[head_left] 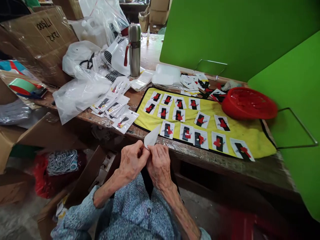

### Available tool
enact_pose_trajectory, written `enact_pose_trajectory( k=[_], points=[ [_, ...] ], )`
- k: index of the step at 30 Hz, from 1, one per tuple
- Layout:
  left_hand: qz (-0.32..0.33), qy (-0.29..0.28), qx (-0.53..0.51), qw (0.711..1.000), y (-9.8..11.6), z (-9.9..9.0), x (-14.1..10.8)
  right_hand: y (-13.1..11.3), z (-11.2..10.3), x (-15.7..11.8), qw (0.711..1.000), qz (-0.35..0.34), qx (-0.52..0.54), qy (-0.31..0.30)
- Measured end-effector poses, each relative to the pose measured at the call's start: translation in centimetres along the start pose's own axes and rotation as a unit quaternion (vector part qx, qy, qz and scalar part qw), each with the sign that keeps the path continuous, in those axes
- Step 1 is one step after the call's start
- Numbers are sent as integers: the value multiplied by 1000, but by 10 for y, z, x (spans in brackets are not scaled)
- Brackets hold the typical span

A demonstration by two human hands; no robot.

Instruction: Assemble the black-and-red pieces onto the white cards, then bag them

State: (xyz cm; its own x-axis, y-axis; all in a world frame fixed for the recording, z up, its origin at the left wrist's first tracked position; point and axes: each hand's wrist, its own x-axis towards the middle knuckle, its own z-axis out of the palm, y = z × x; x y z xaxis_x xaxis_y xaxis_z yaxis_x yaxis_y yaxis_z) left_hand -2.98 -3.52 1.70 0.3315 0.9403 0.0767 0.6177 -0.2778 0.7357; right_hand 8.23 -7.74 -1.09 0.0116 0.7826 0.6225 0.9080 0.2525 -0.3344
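Note:
Close to my body, in front of the table edge, my left hand [132, 160] and my right hand [159, 165] meet, fingertips pinched together. Between them is a small whitish, translucent plastic bag [152, 137], its pointed corner sticking up past the fingers. What the fingertips cover is hidden. Beyond them a yellow cloth [185, 121] with a black border bears rows of white cards, each with a black and red piece, such as one card [167, 129] nearest my hands. Left of the cloth lies a pile of packed white cards [126, 120].
A steel thermos [135, 50], white plastic bags [82, 90] and a taped carton [37, 43] stand at the left. A red basket [247, 104] sits on the cloth's right end. Green panels [220, 33] border the table. Open boxes [85, 180] are below left.

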Motion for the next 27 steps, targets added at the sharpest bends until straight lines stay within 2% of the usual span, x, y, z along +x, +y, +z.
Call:
enact_pose_trajectory(
  k=[2,4,8,13,17,20,22,24,27],
  points=[
    [-7,-62,-31,998,-2,-2,0,1,-4,-2,1000,-5,4,-23],
    [15,-83,-34,996,-5,-1,0,2,-9,-3,999,5,-6,-43],
    [63,-15,49,997,-4,11,-6,3,-9,-9,998,12,-29,-47],
    [59,46,117,990,3,24,-13,-3,2,-20,998,55,-14,12],
    [49,28,80,995,5,16,-14,-6,-3,-22,997,79,20,16],
    [56,-33,55,996,3,7,-12,-3,-10,-19,999,31,4,-27],
    [61,-60,78,993,1,5,-12,-1,-11,-18,999,0,-15,-46],
    [53,-48,117,991,1,9,-12,0,-8,-18,999,-1,-26,-35],
    [38,-6,148,988,2,19,-15,-5,2,-22,999,38,-28,9]
  ],
)
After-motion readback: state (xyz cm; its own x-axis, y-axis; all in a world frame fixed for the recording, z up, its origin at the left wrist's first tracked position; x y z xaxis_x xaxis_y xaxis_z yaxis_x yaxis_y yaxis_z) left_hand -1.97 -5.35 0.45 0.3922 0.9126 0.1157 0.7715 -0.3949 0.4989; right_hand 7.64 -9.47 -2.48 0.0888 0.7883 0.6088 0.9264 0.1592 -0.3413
